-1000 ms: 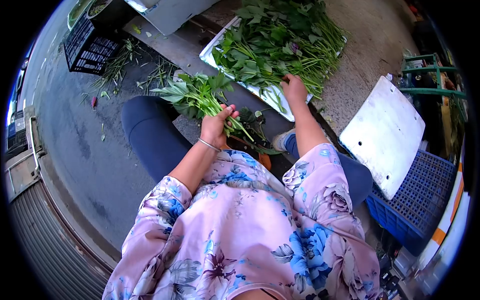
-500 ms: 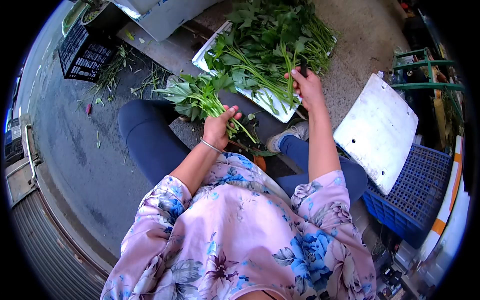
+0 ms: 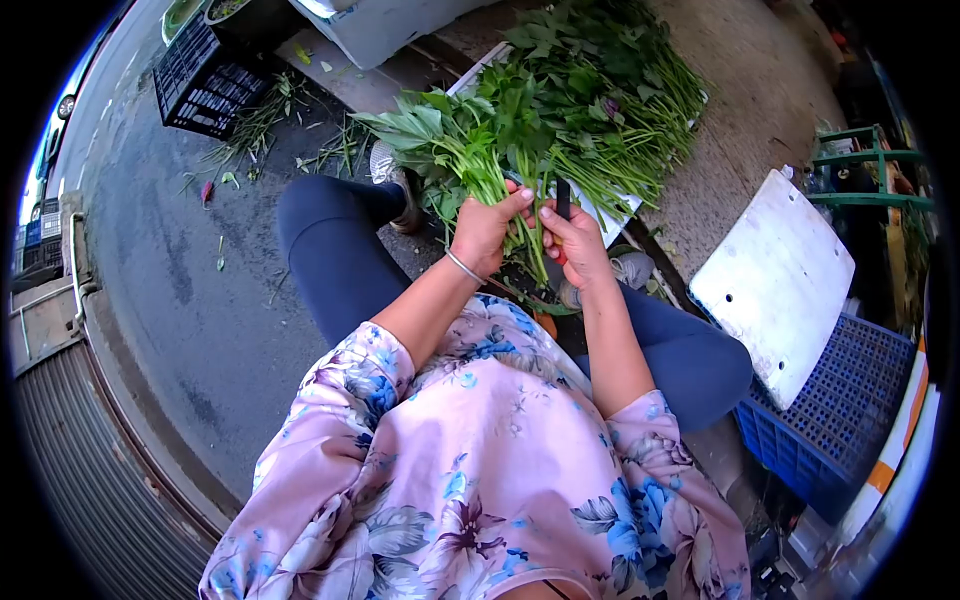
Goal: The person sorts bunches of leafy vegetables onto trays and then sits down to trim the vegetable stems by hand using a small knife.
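Note:
My left hand (image 3: 484, 236) is closed around a bunch of leafy green stems (image 3: 470, 160), leaves pointing away from me and cut ends toward my lap. Right beside it, my right hand (image 3: 582, 248) grips a knife (image 3: 563, 198) with a dark blade pointing up and a bit of red showing at the handle. The same hand pinches a few more green stems (image 3: 541, 190) against the bunch, and the fingertips of both hands nearly touch. Beyond them, a large heap of leafy greens (image 3: 620, 90) covers a white tray (image 3: 480, 68).
A white board (image 3: 775, 290) leans on a blue plastic crate (image 3: 830, 400) at my right. A black crate (image 3: 205, 85) stands far left, with scattered plant scraps (image 3: 262, 125) by it. A white foam box (image 3: 385, 25) sits at the top. My bent knees frame the work.
My right hand has come back from the heap toward my left, bringing stems and the knife. My left hand has shifted toward the middle, so both bunches now meet.

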Tool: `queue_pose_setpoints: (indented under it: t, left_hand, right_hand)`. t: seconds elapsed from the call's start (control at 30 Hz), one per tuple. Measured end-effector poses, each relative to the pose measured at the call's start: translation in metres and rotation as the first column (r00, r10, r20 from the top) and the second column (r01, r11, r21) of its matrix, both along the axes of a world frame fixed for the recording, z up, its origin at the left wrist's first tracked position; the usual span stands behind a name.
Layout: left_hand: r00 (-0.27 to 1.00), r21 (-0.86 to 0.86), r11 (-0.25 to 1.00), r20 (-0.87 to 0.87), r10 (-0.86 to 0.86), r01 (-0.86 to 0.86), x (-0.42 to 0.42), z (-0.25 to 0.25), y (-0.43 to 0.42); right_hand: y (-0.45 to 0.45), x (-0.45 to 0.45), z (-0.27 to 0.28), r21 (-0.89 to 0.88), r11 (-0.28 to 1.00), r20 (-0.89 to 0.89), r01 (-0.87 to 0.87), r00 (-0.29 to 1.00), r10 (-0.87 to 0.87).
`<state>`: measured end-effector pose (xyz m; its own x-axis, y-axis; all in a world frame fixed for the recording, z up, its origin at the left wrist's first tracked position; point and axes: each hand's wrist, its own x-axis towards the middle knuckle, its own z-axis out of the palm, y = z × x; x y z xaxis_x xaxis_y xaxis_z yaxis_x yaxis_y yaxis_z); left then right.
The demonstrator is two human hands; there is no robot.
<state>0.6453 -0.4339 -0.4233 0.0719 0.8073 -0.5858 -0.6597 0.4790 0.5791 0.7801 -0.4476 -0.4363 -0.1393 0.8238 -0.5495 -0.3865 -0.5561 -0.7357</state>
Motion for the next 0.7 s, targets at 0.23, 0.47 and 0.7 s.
queue_pose_setpoints:
  t: [0.23,0.47,0.7]
  left_hand:
    - [0.981,0.058,0.988,-0.143,-0.134,0.143,-0.002,-0.001,-0.004]
    - [0.993,0.036,0.997,-0.102,-0.064,0.068,-0.001,-0.015,-0.009]
    - [0.997,0.042,0.998,-0.057,-0.049,0.051,-0.006,-0.015,-0.008]
  right_hand:
    - [0.001,-0.003,0.009,0.017,0.998,-0.044,0.062,0.997,-0.062]
    - [0.007,0.0,-0.004,0.051,0.977,0.09,0.206,0.974,-0.21]
    - [-0.017,0.02,-0.029,-0.022,0.961,0.241,0.276,0.934,-0.263]
